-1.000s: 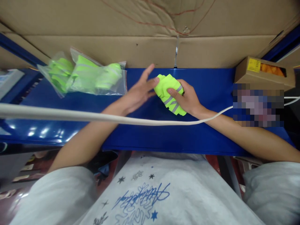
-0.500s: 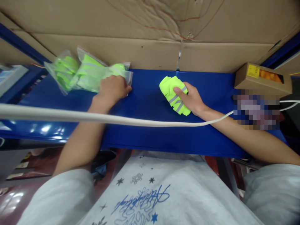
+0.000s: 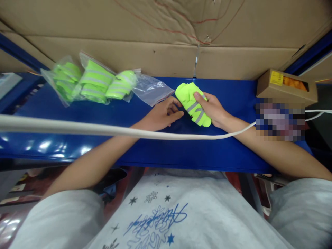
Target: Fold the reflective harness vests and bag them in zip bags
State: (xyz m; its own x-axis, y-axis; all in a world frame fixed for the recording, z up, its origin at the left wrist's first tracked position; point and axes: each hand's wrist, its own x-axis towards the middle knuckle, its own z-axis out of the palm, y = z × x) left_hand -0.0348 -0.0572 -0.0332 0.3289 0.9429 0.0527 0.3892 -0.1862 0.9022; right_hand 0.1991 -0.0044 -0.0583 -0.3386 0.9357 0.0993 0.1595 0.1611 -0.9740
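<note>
Glossy blue worktop [image 3: 155, 152]: flat and shiny, backed by a creased tan cardboard wall [image 3: 103, 20].
Right hand [image 3: 215, 109]: closed on the right side of a folded neon yellow-green fabric bundle with grey stripes [image 3: 187, 98], thumb on top, fingers mostly hidden behind.
Left hand [image 3: 166, 112]: loosely curled, thumb and forefinger slightly apart, just beside the bundle's lower left edge and right at the end of a flat clear plastic bag with a reddish edge [image 3: 153, 88]. Can't tell whether pinching the film or only brushing past.
Neon bundle: above the middle of the worktop, tilted a bit. Probably light, soft and squishy, not fragile at all, but likely to unfold if held by one layer. Best grabbed across all the folds, thumb over, fingers under.
Clear bag: thin, likely slippery and clingy. Best pinched by the edge.
Bagged pile: three similar neon bundles in clear plastic [image 3: 95, 79], farther left, along the wall.
White cable [image 3: 111, 131]: strung across, nearer the camera than the worktop.
Tan cardboard box with orange contents [image 3: 285, 93]: way off at the right end.
Versus half a second ago: left hand shifted right, away from the bagged pile. Clear bag now stretched out toward the bundle. Right-hand grip basically unchanged.
</note>
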